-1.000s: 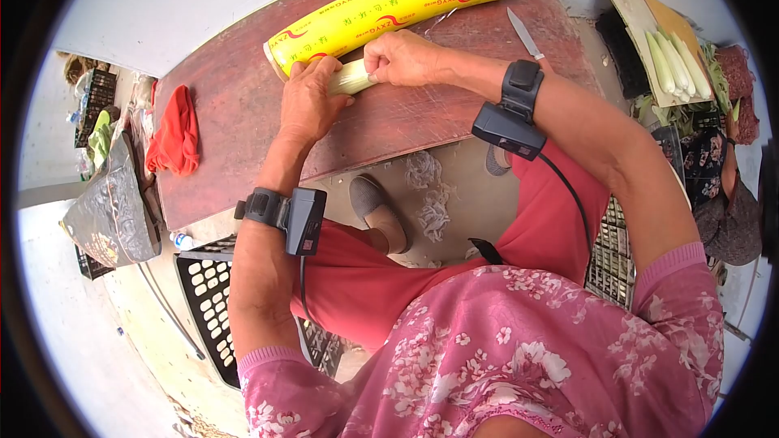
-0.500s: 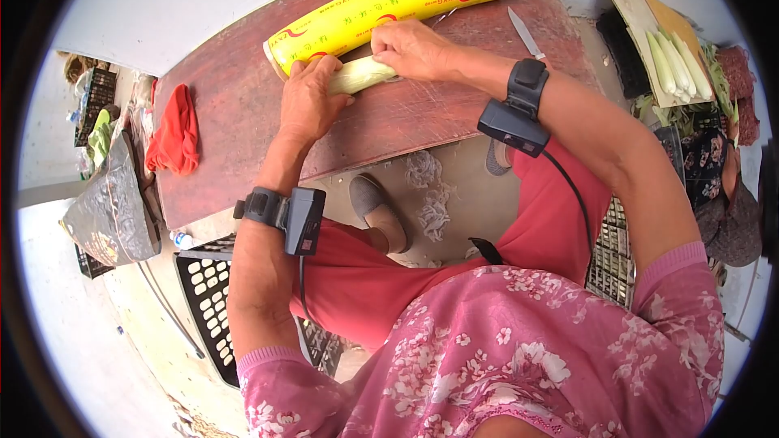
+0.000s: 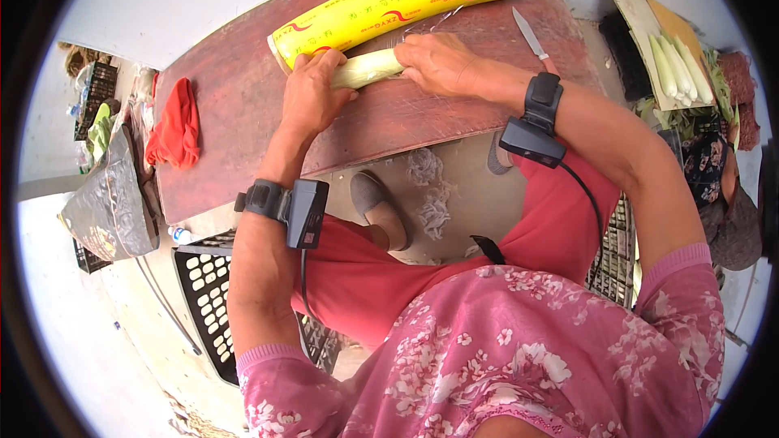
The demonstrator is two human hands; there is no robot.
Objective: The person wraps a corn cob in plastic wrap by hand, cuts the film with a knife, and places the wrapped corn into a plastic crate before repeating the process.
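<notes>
My left hand (image 3: 315, 96) grips one end of a pale green ear of corn (image 3: 367, 70), which lies low over the dark red table (image 3: 243, 105). At the corn's other end, my right hand (image 3: 438, 63) is closed with bent fingers around the tip. Thin clear film shows faintly by the right hand and against the large yellow roll of plastic wrap (image 3: 406, 2). That roll lies just beyond both hands, across the back of the table. Fingertips of both hands are partly hidden.
A knife (image 3: 529, 32) lies right of my right hand. A red cloth (image 3: 174, 126) hangs over the table's left edge. Several more ears of corn (image 3: 680, 69) rest on a board at far right. A black crate (image 3: 204, 300) stands at lower left.
My right hand has moved slightly right and toward me, down to the corn's right end. The left hand keeps its grip almost in place. More film shows near the roll.
</notes>
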